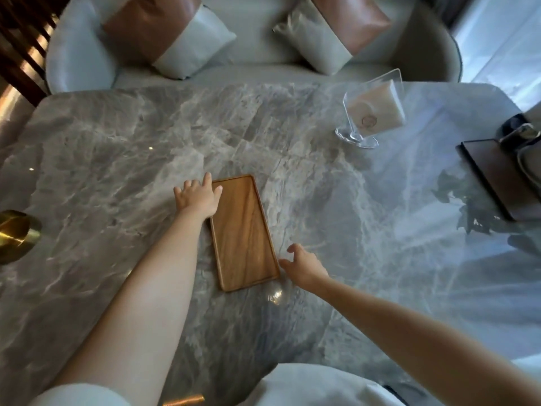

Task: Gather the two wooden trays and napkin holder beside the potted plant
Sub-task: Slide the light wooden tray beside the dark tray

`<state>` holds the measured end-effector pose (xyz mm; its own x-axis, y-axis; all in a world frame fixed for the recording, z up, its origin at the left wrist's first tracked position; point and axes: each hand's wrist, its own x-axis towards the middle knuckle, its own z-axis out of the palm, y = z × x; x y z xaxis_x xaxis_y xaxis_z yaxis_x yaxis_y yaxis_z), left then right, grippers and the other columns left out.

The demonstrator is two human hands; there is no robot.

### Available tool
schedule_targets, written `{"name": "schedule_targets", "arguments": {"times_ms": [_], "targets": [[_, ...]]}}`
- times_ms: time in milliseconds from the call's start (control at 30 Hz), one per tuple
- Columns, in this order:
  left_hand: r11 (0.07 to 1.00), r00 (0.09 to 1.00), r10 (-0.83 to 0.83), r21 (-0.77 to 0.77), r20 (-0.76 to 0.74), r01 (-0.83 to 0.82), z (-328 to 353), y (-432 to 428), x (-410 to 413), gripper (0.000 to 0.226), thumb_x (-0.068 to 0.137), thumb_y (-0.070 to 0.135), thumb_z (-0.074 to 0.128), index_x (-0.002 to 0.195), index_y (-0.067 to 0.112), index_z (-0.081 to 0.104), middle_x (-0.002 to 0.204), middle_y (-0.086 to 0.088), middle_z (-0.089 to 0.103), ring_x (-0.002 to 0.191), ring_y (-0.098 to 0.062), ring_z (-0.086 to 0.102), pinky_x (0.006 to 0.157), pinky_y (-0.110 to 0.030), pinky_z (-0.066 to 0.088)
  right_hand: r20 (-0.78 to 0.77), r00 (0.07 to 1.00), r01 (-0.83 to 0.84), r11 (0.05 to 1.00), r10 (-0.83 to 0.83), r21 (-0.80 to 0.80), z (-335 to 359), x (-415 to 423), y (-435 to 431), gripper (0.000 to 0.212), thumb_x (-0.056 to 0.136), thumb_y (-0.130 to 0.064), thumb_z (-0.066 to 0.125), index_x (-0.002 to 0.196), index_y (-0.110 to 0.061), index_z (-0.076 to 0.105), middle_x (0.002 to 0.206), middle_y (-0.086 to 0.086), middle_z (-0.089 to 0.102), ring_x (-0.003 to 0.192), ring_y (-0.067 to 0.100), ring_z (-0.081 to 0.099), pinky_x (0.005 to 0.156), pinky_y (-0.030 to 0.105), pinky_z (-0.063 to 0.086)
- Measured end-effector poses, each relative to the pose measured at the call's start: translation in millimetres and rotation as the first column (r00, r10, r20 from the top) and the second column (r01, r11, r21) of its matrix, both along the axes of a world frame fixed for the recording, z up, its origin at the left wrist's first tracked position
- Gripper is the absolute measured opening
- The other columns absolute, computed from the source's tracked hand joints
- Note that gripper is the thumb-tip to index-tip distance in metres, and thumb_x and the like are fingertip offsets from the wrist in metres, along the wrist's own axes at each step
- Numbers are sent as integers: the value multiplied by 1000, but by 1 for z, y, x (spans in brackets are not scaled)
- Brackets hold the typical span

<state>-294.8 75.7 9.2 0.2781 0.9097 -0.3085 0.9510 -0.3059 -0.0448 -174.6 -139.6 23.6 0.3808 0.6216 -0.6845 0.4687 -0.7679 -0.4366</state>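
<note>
- Far left edge of the marble table (117, 148): a shiny brass-coloured round thing (16, 234), metallic, half cut off by the frame.
- Table top itself: grey stone w/ pale veins, glossy, rounded corners, light glare toward the right side.
- Left hand (197, 196) is flat, fingers spread wide, palm down on the far-left corner of the wooden tray (244, 231). Pressing on it, not gripping; thumb lies over the tray's inner face.
- Tray: light-brown wood, long rounded rectangle w/ a low raised rim, visible grain. Sits about mid-table, long side running away from the person, slightly tilted clockwise.
- Right hand (304, 265) at the tray's near-right corner, fingers loosely curled and part open, fingertips touching or just beside the rim — can't tell which. Nothing held.
- Toward the far-right corner of the table: napkin holder (370, 112), clear acrylic, curved foot, leaning panels, a stack of white napkins inside w/ a small round logo. Well apart from the tray.
- Right edge: a dark flat rectangular tray (491, 174), smooth, w/ dark items on it, partly out of frame. Plant not clearly in view, only leafy reflections on the stone near it.
- Beyond the far edge: a pale curved sofa (257, 68) w/ two tan-and-white cushions (169, 30).
</note>
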Motion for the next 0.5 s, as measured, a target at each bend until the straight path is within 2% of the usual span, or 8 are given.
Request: {"name": "schedule_targets", "arguments": {"times_ms": [67,133,200,267,400,500], "targets": [[1000,1000,-7,-5,-5,7,-4,5,4,56,96,46,19,145,19,21,140,-18,44,129,-32,37,105,-46,26,-126,983,134,991,-133,6,-3,-3,-2,29,89,-30,48,113,-13,44,106,15,63,87,33,66,78,43,56],[1000,1000,-8,-17,-9,8,-6,12,7,55,96,46,20,143,18,24,140,-19,44,129,-33,37,106,-46,25,-193,954,236,972,-229,9,-5,-5,-2,10,87,-25,49,89,-16,47,89,13,66,70,27,66,60,35,53],[1000,1000,-10,-25,-24,10,-9,17,10,54,96,46,20,140,16,30,139,-20,45,129,-33,37,106,-46,25,-204,941,279,960,-271,14,-8,-5,0,16,87,-19,49,71,-19,46,74,11,66,52,20,60,41,22,43],[999,999,-22,-35,-37,21,-11,20,13,53,96,45,21,135,14,39,137,-20,47,129,-33,38,106,-46,26,-225,924,320,947,-310,11,-11,-6,1,26,86,-12,48,61,-16,47,69,15,65,44,18,57,31,13,33],[998,999,-15,-54,-28,13,-12,22,19,53,96,45,21,132,12,44,135,-20,49,127,-34,41,106,-46,26,-287,889,363,931,-355,-30,-16,-13,3,29,84,-4,46,57,-9,52,54,12,59,25,6,51,26,10,30],[997,1000,-12,-70,-1,11,-12,20,21,53,97,44,21,131,9,42,134,-21,50,127,-35,42,105,-45,27,-272,892,363,931,-360,-39,-24,-18,3,27,84,-9,53,57,-11,54,49,8,58,31,7,52,35,16,40]]}}
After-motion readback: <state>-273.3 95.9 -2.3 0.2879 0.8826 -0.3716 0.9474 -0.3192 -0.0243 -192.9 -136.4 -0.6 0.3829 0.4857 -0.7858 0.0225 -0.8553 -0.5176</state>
